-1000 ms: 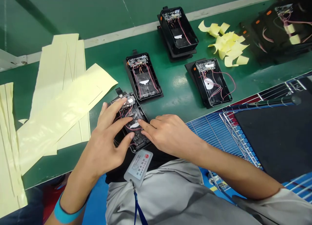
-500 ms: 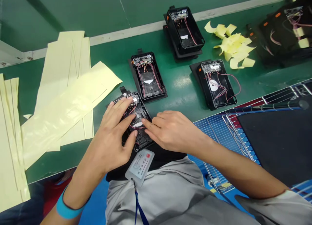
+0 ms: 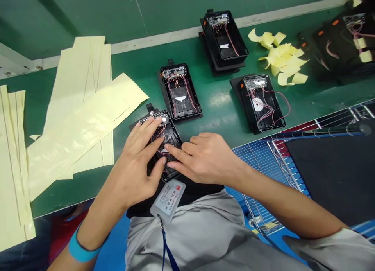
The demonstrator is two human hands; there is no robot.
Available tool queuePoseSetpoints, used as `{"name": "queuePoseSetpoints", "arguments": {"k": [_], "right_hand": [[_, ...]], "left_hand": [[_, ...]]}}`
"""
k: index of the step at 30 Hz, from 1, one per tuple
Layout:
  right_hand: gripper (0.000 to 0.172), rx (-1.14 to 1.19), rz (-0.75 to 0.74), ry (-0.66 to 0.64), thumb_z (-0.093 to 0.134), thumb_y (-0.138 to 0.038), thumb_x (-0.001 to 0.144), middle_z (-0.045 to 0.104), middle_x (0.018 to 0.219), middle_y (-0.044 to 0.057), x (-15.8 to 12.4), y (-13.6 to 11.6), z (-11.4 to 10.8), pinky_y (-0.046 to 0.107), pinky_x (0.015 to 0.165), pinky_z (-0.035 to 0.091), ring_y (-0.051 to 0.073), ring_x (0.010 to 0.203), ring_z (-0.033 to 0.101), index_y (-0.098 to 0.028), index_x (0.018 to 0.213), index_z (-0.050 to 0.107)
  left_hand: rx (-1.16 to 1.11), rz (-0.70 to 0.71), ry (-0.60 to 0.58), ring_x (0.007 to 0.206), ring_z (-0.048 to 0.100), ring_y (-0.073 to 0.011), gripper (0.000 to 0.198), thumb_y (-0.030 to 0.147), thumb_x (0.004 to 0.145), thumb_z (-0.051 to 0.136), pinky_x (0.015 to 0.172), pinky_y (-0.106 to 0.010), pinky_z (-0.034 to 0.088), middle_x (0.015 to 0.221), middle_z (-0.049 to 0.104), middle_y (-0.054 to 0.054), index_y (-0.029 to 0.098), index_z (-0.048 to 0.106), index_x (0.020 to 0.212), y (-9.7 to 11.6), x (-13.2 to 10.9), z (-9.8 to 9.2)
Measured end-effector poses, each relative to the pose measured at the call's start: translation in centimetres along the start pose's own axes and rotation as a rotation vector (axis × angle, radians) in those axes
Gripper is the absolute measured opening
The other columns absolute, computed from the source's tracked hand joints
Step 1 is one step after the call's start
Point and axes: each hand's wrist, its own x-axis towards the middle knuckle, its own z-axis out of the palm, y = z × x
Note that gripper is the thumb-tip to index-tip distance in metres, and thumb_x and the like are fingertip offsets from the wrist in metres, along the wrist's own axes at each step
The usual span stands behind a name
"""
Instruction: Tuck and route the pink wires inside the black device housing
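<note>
A black open electronics housing [image 3: 171,134] with a circuit board at its far end and thin pink and red wires lies under my hands. My left hand [image 3: 136,161] spreads over it, with the fingers on the board end and the thumb at its near side. My right hand [image 3: 205,157] reaches in from the right, its fingertips among the wires over a white disc, which they mostly hide. Similar housings lie beyond: one [image 3: 180,93] directly ahead, one [image 3: 262,103] to the right, and a stacked one [image 3: 224,38] further back.
Long pale yellow film sheets [image 3: 79,122] cover the green bench [image 3: 216,122] at left. Yellow film scraps [image 3: 281,58] lie at far right. A wire rack [image 3: 263,157] with a black pad [image 3: 331,173] sits at lower right. An ID badge [image 3: 168,200] hangs at my chest.
My right fingertips have moved left over the white disc, covering most of it. My left hand still rests on the housing. The whole view has drifted slightly.
</note>
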Motion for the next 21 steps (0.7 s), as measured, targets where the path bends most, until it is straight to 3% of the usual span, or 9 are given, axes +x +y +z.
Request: {"name": "queuePoseSetpoints", "arguments": {"k": [8, 21], "right_hand": [[0.05, -0.022, -0.008, -0.043, 0.05, -0.053, 0.116, 0.076, 0.08, 0.004, 0.68, -0.09, 0.38, 0.04, 0.067, 0.028, 0.023, 0.068, 0.07, -0.013, 0.123, 0.079], [0.051, 0.034, 0.01, -0.167, 0.05, -0.055, 0.116, 0.076, 0.083, 0.004, 1.01, -0.21, -0.41, 0.04, 0.068, 0.026, 0.026, 0.073, 0.073, -0.013, 0.126, 0.077]], "left_hand": [[0.009, -0.006, 0.017, 0.172, 0.024, -0.0276, 0.041, 0.022, 0.105, 0.056, 0.146, -0.053, 0.023, 0.18, 0.03, -0.007, 0.012, 0.061, 0.144, 0.18, -0.02, 0.11], [-0.012, 0.015, 0.039, 0.172, 0.025, -0.0279, 0.041, 0.022, 0.106, 0.058, 0.147, -0.054, 0.021, 0.179, 0.031, -0.008, 0.011, 0.062, 0.146, -0.39, -0.31, 0.74]]}}
